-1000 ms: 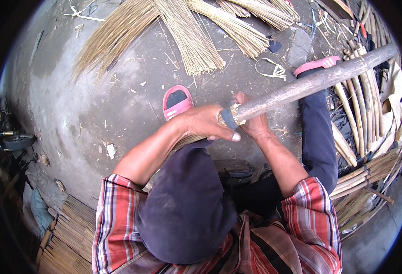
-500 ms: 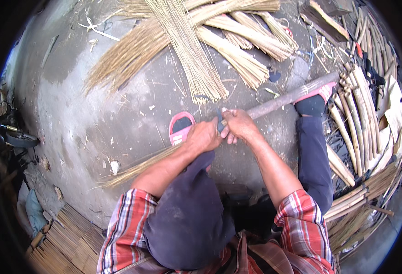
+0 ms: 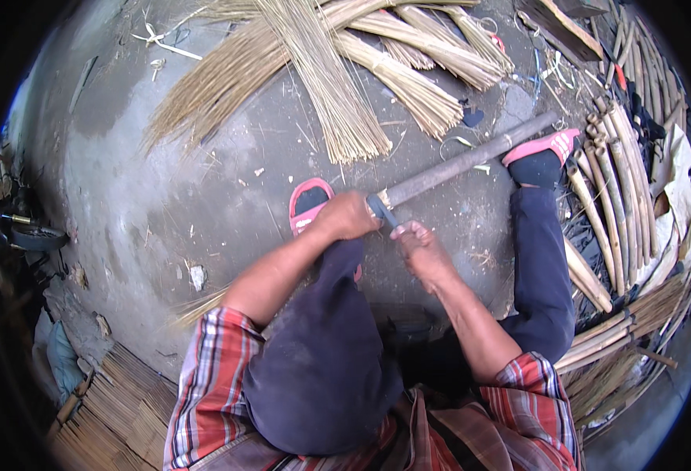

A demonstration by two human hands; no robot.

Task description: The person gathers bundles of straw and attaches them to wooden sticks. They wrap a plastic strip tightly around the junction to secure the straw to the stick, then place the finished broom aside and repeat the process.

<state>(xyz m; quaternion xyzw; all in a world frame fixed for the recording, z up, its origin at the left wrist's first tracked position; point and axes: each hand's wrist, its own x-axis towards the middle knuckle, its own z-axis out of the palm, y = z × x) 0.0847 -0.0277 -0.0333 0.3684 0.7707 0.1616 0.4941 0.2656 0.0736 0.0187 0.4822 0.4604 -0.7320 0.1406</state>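
Observation:
My left hand (image 3: 348,216) is closed round the end of a thin stick bundle, whose pale tips (image 3: 204,304) show beyond my left forearm. A long greyish wooden pole (image 3: 471,161) runs from that hand up to the right. Around the joint of bundle and pole goes a dark flat strip (image 3: 382,212), which looks like rubber. My right hand (image 3: 424,250) pinches the strip's loose end, held taut and apart from the pole. My left fingers hide part of the bundle.
Several stick bundles (image 3: 353,110) lie crossed on the concrete floor ahead. Bamboo-like poles (image 3: 624,196) are stacked at the right. My feet wear pink sandals (image 3: 311,196). A slatted mat (image 3: 125,408) lies lower left, with a dark round pan-like thing (image 3: 38,235) at far left.
My right hand has moved from beside the joint down toward me, drawing the dark strip out taut. The pole has shifted slightly toward the left. My left hand stays at the joint.

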